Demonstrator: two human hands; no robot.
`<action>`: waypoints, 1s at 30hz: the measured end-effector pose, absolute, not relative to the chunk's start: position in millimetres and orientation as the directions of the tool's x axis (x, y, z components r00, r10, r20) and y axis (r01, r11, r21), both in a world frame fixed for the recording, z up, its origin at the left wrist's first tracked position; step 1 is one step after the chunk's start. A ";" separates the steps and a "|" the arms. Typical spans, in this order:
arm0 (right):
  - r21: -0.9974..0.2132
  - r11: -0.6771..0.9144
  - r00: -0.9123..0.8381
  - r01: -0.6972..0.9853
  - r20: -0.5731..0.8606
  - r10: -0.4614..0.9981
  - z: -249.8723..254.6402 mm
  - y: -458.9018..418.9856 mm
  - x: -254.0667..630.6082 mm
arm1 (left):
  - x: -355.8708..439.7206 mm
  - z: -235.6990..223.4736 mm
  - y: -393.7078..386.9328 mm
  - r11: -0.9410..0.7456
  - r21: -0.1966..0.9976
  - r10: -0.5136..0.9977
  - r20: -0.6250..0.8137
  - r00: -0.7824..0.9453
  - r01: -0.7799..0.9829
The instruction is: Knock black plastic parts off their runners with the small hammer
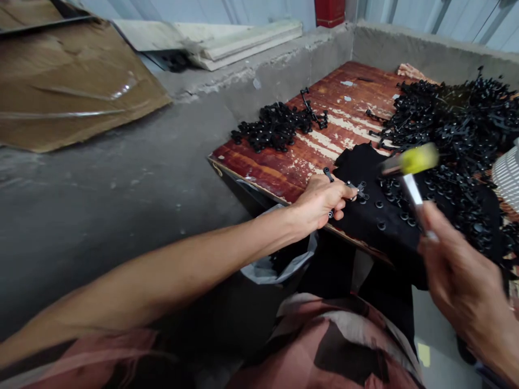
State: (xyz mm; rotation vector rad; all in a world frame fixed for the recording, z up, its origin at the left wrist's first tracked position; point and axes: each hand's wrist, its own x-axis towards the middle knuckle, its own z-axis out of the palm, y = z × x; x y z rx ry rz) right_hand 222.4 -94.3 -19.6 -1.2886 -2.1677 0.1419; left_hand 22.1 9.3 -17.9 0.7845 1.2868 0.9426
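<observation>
My left hand (318, 204) rests at the near edge of the wooden board, its fingers closed on a small black link-shaped part (360, 191) with round ends. Part of that piece sticks out past the fingertips, over a black cloth (357, 160). In my right hand (458, 270) is a hammer (413, 190) with a yellow face on its head, raised above the cloth and blurred by motion. Several small black round pieces (381, 226) lie on the cloth between the two hands.
A large heap of black parts (450, 119) covers the board's right side; a smaller pile (275, 125) lies at its left. Beside it runs a concrete ledge (121, 178) with cardboard (81, 81). A white bag (263, 273) hangs below the edge. A white basket (506, 175) stands right.
</observation>
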 end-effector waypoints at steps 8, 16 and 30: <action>-0.388 0.489 -0.342 0.781 0.389 0.856 -24.3 -93.4 224.3 | 22.1 -20.1 15.6 0.454 0.888 0.891 -0.452 0.042 -0.071; -0.885 0.129 0.031 0.447 0.160 0.987 -6.3 -93.3 217.9 | 0.6 -2.6 17.6 0.547 0.836 0.790 -0.501 0.354 -0.039; -1.000 -0.025 -0.098 -0.010 -0.024 0.995 -24.7 -79.0 186.4 | 2.2 2.2 11.2 0.691 0.714 0.484 -0.577 0.658 0.118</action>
